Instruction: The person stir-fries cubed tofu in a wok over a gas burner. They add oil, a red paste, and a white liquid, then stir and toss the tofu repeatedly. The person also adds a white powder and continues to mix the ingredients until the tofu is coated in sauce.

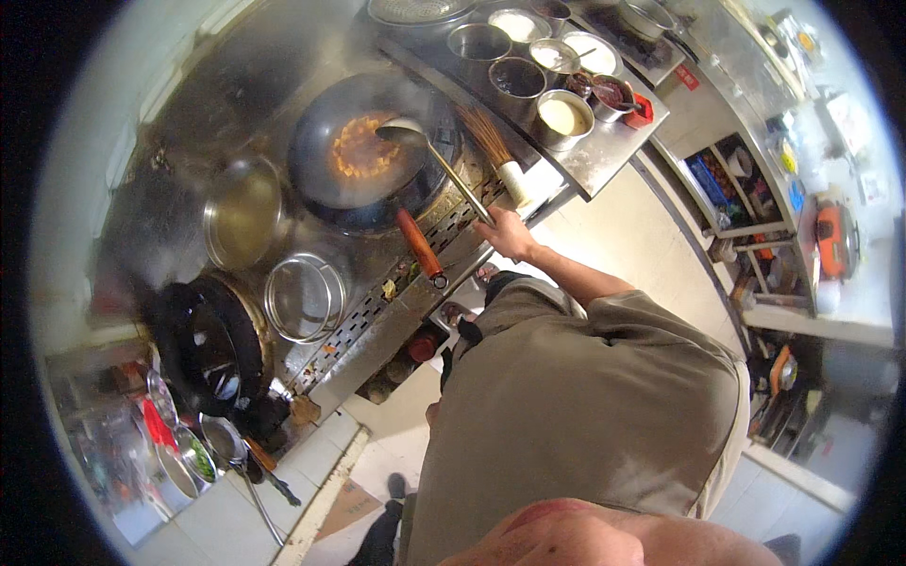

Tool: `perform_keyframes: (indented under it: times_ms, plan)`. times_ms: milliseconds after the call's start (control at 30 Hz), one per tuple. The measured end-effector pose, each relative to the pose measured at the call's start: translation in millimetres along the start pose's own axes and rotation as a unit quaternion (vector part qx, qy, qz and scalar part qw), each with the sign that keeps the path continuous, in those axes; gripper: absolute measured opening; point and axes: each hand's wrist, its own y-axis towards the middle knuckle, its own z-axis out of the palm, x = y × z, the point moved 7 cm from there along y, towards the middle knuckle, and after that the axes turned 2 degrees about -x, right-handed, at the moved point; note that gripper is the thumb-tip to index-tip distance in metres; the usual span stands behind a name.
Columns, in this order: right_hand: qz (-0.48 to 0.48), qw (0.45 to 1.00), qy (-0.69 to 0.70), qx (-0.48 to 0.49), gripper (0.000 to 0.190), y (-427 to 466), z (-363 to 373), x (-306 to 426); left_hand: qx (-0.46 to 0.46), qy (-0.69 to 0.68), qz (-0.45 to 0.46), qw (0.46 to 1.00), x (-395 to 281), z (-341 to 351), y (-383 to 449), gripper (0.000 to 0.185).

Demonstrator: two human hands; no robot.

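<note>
My right hand (506, 233) is closed around the handle end of a long metal ladle (456, 177). The ladle's bowl hangs over the right part of a dark wok (311, 159), beside cubed food (359, 166) in orange-brown sauce; whether it touches the food I cannot tell. Steam rises from the wok. Its wooden handle (419, 244) points toward me, with no hand on it. A bamboo wok brush (488, 138) lies right of the wok. At my shirt's left edge shows a sliver of skin, perhaps my left hand (431, 414); the rest is hidden.
A steel side table (601, 156) holds several seasoning pots. Left of the wok stand a metal basin (244, 212) of yellowish liquid and a round steel vessel (304, 297). Beyond is a black burner ring (209, 347). Another person's leg (379, 530) shows at the bottom.
</note>
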Motion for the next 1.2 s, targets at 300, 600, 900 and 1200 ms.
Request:
perform_keyframes:
  times_ms: [300,600,900,1200]
  plan:
    - [-0.052,0.996,-0.068,0.013,0.029,0,-9,-2,0.071,-0.001,0.137,0.988,-70,-46,-13,0.036]
    - [0.038,0.915,0.333,0.227,0.035,9,10,-3,-0.001,-0.064,0.364,0.929,-449,-261,-275,0.021]
    - [-0.09,0.758,0.62,0.182,0.03,39,-22,-26,-0.097,0.048,0.593,0.798,-809,-195,-284,0.014]
    - [0.001,0.778,0.509,0.37,0.038,60,-35,-41,-0.104,0.261,0.601,0.748,-918,-103,-198,0.018]
